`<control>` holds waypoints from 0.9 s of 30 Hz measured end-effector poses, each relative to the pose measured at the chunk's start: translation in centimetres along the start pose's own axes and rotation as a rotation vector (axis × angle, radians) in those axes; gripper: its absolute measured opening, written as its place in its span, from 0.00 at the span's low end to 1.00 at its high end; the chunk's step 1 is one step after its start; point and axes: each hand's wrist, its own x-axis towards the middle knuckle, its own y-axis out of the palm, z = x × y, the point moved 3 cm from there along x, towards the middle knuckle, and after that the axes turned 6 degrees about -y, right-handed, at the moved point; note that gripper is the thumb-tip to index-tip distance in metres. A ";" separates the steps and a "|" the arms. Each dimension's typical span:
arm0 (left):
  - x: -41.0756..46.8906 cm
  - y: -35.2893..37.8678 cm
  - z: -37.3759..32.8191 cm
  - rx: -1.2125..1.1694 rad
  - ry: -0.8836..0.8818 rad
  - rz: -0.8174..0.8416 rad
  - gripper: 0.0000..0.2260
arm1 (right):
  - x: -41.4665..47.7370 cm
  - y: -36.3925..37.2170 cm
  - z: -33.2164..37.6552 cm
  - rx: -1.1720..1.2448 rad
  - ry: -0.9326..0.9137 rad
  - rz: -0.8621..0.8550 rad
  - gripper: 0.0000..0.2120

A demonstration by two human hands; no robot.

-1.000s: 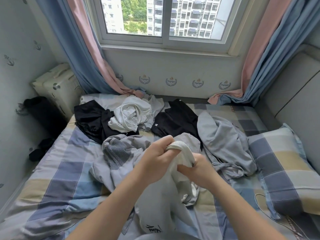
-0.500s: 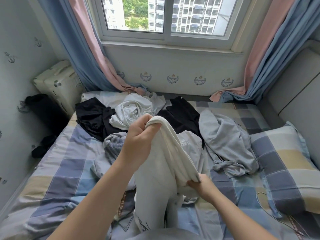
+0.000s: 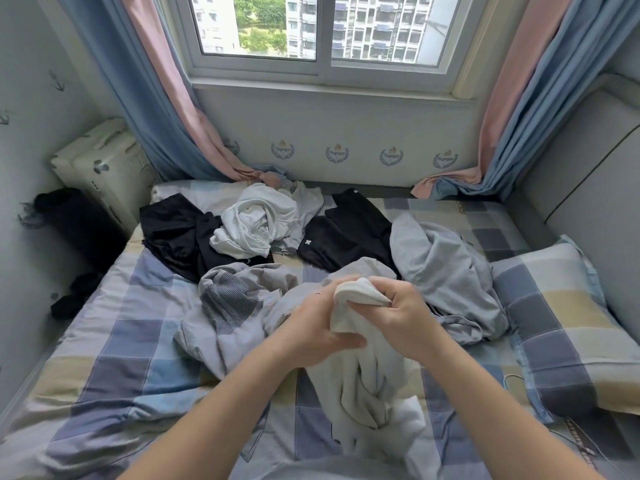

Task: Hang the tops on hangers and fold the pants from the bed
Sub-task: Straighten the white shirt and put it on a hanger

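Left hand: fingers curled round the bunched top edge of the cream garment, proper grip
Right hand: pinching that same edge from the other side, right up against the left hand
Cream garment: held up over the checked bed, the rest hangs down and crumples on the cover; can't tell if it's pants or a top tbh
Further back: black garment, crumpled white top and black piece with a white cross, 3 in a row near the window wall
Grey stuff: ribbed grey piece just left of the hands, big grey garment on the right beside the pillow
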 end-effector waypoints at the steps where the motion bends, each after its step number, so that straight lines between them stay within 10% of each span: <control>1: 0.1 0.2 -0.1 -0.044 0.014 -0.035 0.26 | 0.0 -0.2 0.6 0.012 -0.006 0.003 0.03; 4: 0.3 -0.6 -0.7 -0.116 0.027 -0.172 0.07 | -0.2 -1.5 1.4 -0.002 0.004 -0.007 0.04; 11: 0.4 -4.0 -5.7 -0.562 -0.036 -0.235 0.12 | -2.2 -2.4 -5.5 -0.256 0.266 0.042 0.18; 17: -0.1 -5.2 -5.9 -0.808 -0.136 -0.264 0.12 | -5.1 -1.3 -13.4 -0.290 0.538 0.114 0.08; 22: 0.8 -6.6 -3.2 -0.608 -0.261 -0.438 0.04 | -5.2 -1.5 -13.3 -0.136 0.539 0.022 0.11; 27: 0.6 -3.0 -0.7 -0.426 -0.345 -0.260 0.24 | -2.0 -2.1 -7.0 0.042 0.392 -0.223 0.09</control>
